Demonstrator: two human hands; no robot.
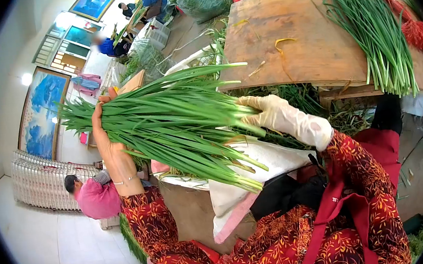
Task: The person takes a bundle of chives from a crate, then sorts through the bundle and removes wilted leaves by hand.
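Note:
A large, loose bunch of garlic chives (169, 118) is held up across the middle of the head view, its green tips to the left and pale stem ends to the right. My bare left hand (104, 119) is wrapped round the leafy part, partly hidden behind the leaves. At the stem ends, my right hand (284, 119), in a pale thin glove, has its fingers closed on some stalks. Its fingertips are partly hidden among them. Lower stalks fan out below that hand. To the right, a second bundle of chives (378, 39) lies on a wooden board (288, 33).
Red ties (416, 36) lie beside the second bundle. A white sack (245, 164) is spread below my hands, with loose greens under the board. A person in pink (98, 196) sits at the left; others work farther back near a filled plastic bag (204, 0).

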